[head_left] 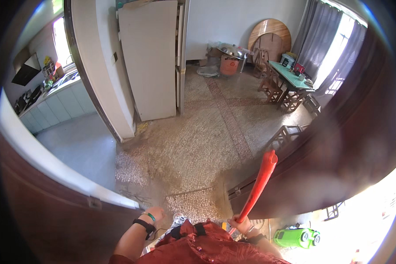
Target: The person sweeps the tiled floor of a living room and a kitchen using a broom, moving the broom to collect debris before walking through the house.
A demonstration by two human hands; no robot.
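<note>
Slanting up near a dark brown door point(325, 154), a red tube point(258, 185) clasped at its lower end in the right hand point(241, 225) could knock the wood if swung rightward, while the left hand's point(154, 215) grip cannot be told.

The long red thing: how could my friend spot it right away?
Find the big brown door at right. Overlapping it in view, the long red thing slants up from the right hand. It's slim and bright, unlike the darker red shirt.
</note>
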